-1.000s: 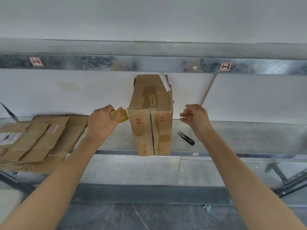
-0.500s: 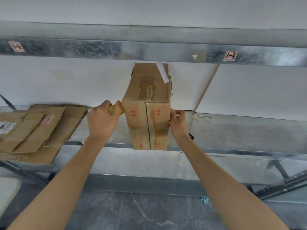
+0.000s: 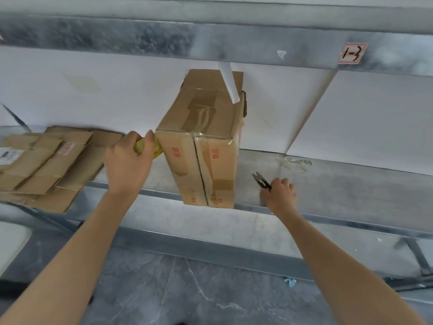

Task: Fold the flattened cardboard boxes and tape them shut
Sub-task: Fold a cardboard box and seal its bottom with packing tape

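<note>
folded box (image 3: 203, 146) – brown, on end, clear tape over top edge | flattened boxes (image 3: 44, 167) – stacked flat, left | yellow tape roll (image 3: 140, 146) at box's upper-left corner

metal shelf (image 3: 339, 184) | on it: flattened boxes (image 3: 46, 165) (stacked, left) | upright box (image 3: 201, 146) centre | black snips (image 3: 261, 181) right

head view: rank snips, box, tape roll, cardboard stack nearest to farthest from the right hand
1. snips, pinched by the right hand
2. box, just left
3. tape roll, in the left hand
4. cardboard stack, far left
</note>
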`<state>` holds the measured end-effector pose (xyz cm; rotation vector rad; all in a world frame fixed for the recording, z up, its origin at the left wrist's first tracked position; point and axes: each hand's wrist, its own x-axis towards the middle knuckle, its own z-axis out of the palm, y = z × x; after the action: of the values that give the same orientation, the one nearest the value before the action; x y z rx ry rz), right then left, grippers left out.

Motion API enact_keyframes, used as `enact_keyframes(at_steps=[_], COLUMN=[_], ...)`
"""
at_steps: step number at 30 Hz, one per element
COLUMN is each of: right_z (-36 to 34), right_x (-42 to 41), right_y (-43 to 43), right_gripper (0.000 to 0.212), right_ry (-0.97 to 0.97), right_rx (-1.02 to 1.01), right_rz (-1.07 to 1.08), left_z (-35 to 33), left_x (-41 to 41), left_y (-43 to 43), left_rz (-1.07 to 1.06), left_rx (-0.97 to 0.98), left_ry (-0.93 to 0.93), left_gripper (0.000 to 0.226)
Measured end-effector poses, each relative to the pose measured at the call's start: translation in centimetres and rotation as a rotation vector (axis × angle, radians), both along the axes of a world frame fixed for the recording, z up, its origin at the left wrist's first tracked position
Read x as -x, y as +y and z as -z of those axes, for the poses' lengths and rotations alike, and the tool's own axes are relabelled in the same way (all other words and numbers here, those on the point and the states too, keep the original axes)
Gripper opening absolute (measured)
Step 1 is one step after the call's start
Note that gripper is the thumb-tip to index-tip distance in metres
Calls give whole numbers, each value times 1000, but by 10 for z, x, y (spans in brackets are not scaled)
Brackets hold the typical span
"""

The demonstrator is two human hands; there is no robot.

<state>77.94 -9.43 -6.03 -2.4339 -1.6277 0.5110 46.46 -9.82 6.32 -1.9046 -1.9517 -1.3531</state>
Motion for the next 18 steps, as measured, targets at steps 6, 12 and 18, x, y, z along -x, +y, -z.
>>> enact_keyframes(at_steps=[6, 12, 18], right_z=[-10, -71, -152], right_x=[-2, 12, 25], right_y=[6, -3, -27], right_gripper=[19, 10, 22], right_ry=[255, 517, 449], right_rx=[-114, -440, -707], right_rz=[58, 77, -31], left_z=[-6, -11, -17], left_x=[-12, -23, -13], left_y=[-9, -15, -14], left_rz=[-7, 55, 246], left_rx=[12, 104, 291], left_ry=[-8, -8, -41], left_gripper=[56, 52, 35])
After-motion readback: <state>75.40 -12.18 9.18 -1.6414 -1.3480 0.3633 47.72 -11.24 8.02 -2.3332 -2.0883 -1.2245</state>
